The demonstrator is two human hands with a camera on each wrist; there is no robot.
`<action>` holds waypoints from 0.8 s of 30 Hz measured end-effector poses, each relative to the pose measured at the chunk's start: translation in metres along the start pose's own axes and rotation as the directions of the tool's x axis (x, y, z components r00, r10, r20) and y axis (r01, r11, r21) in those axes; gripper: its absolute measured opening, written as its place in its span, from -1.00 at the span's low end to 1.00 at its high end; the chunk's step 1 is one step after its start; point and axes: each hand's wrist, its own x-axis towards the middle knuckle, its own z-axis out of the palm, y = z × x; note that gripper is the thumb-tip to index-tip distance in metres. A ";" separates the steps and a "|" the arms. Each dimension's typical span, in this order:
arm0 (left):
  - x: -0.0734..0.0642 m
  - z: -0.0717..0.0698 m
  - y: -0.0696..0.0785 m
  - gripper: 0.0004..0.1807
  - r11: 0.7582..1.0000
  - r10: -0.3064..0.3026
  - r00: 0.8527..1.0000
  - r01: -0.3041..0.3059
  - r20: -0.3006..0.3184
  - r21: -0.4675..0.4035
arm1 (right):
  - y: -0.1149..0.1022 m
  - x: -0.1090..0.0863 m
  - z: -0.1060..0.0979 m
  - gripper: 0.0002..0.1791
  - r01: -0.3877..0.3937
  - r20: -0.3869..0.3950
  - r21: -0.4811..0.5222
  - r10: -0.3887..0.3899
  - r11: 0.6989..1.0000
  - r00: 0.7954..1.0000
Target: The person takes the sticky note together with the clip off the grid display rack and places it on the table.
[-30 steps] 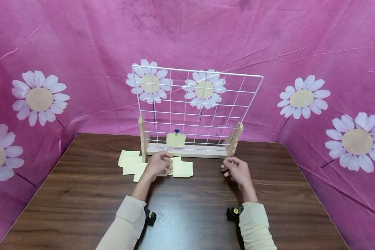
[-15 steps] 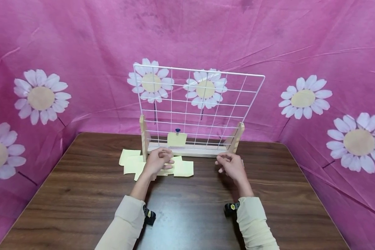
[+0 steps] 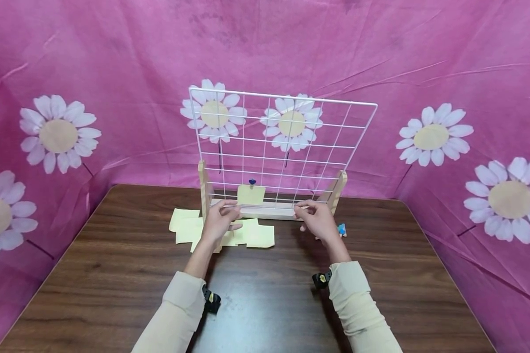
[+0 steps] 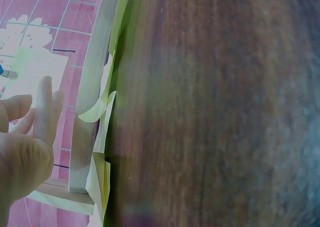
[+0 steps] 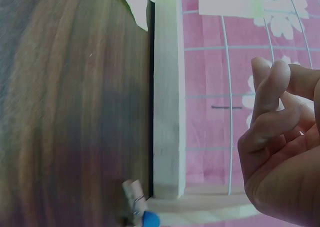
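My right hand (image 3: pixel 315 218) is raised before the right part of a white wire grid (image 3: pixel 280 144). In the right wrist view its thumb and finger come together at the tips; I cannot tell whether something small is between them. My left hand (image 3: pixel 218 223) is above the pale yellow sticky notes (image 3: pixel 260 236) on the table, near the wooden stand's base (image 3: pixel 269 212). Its fingers (image 4: pixel 44 107) stretch out, with no held thing showing. A yellow note (image 3: pixel 251 194) hangs low on the grid from a peg with a blue heart (image 3: pixel 252 182).
A wooden clothespin with a blue decoration (image 5: pixel 136 199) lies on the table right of the stand, partly behind my right hand in the head view. The grid stands between two wooden uprights (image 3: pixel 337 193) on a dark wood table (image 3: pixel 265 304). A pink flowered cloth (image 3: pixel 137 122) hangs behind.
My right hand has moved left and up from the clothespin area toward the grid, uncovering a blue decorated clothespin. My left hand has risen slightly from over the notes.
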 end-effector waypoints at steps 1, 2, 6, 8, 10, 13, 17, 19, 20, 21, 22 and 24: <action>0.001 0.000 0.000 -0.63 1.000 0.005 1.000 -0.005 -0.004 -0.005 | -0.002 0.001 0.001 -0.72 0.017 0.008 -0.002 -0.017 1.000 1.000; 0.001 0.000 0.000 -0.63 1.000 0.011 1.000 -0.011 -0.010 -0.009 | -0.004 0.003 0.003 -0.72 0.032 0.017 0.003 -0.032 0.999 0.999; 0.003 -0.001 0.002 -0.64 0.999 0.024 0.999 -0.026 -0.045 -0.039 | -0.011 0.008 0.009 -0.74 0.079 0.043 0.000 -0.079 0.997 0.996; 0.004 -0.002 0.003 -0.64 0.999 0.023 0.998 -0.026 -0.055 -0.047 | -0.014 0.010 0.013 -0.74 0.087 0.042 0.013 -0.088 0.996 0.995; 0.005 -0.002 0.004 -0.63 0.998 0.026 0.998 -0.028 -0.055 -0.048 | -0.018 0.010 0.015 -0.74 0.082 0.031 0.028 -0.083 0.996 0.996; 0.005 -0.001 0.006 -0.63 0.998 0.032 0.998 -0.035 -0.055 -0.052 | -0.023 0.012 0.018 -0.74 0.085 0.012 0.055 -0.086 0.995 0.996; 0.006 -0.001 0.008 -0.64 0.997 0.039 0.996 -0.044 -0.076 -0.068 | -0.031 0.015 0.024 -0.74 0.121 0.014 0.053 -0.122 0.991 0.992; 0.006 -0.001 0.009 -0.65 0.997 0.037 0.995 -0.043 -0.090 -0.066 | -0.033 0.016 0.028 -0.73 0.135 0.018 0.049 -0.136 0.990 0.990; 0.007 -0.001 0.010 -0.65 0.997 0.036 0.995 -0.043 -0.095 -0.065 | -0.035 0.016 0.030 -0.73 0.138 0.020 0.049 -0.139 0.989 0.990; 0.007 -0.001 0.010 -0.66 0.997 0.036 0.994 -0.043 -0.099 -0.064 | -0.036 0.016 0.031 -0.73 0.139 0.020 0.050 -0.140 0.989 0.990; 0.008 -0.002 0.011 -0.66 0.997 0.037 0.994 -0.043 -0.103 -0.061 | -0.037 0.017 0.033 -0.72 0.139 0.020 0.051 -0.140 0.989 0.990; 0.008 -0.003 0.012 -0.67 0.998 0.035 0.994 -0.042 -0.108 -0.055 | -0.039 0.017 0.035 -0.72 0.136 0.023 0.058 -0.137 0.989 0.990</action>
